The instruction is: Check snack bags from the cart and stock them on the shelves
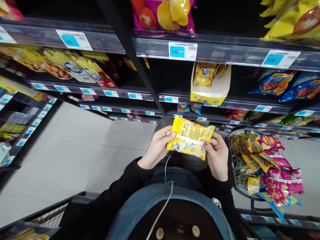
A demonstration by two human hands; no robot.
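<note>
Between my hands is a small yellow snack packet, its printed back turned up toward me. My left hand pinches its left end, with the thumb on top. At the other end, my right hand grips the right edge between thumb and fingers. Beyond the packet, on the shelf, stands a white and yellow display box with several similar yellow packets inside. To the right of my right hand is a dark-rimmed basket heaped with yellow and pink snack bags.
Black shelves with price tags run across the front, holding a pink chip bag, yellow bags and blue bags. Another shelf unit stands at left. A wire cart is at lower left. A white cable hangs down my front.
</note>
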